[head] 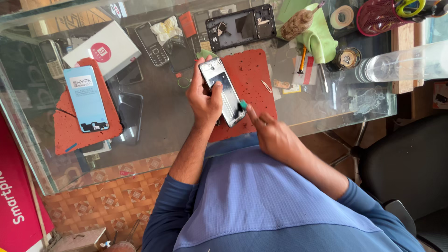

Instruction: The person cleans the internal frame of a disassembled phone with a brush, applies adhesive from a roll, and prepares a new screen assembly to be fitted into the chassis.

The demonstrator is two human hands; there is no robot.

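Left hand (204, 95) has a firm grip round the silver rectangular phone frame (223, 91), held over the red rubber mat (252, 74); right hand (270, 133) pinches a small green pick (242, 105) at the frame's lower edge.

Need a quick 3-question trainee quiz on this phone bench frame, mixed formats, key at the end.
1. True or false: the left hand holds the phone panel above the red mat.
2. What does the right hand press against the panel's lower edge? A) a small green tool B) scissors C) a tape roll
3. Fill in: the black phone frame lies on the ____ table.

Key: 1 true; 2 A, the small green tool; 3 glass.
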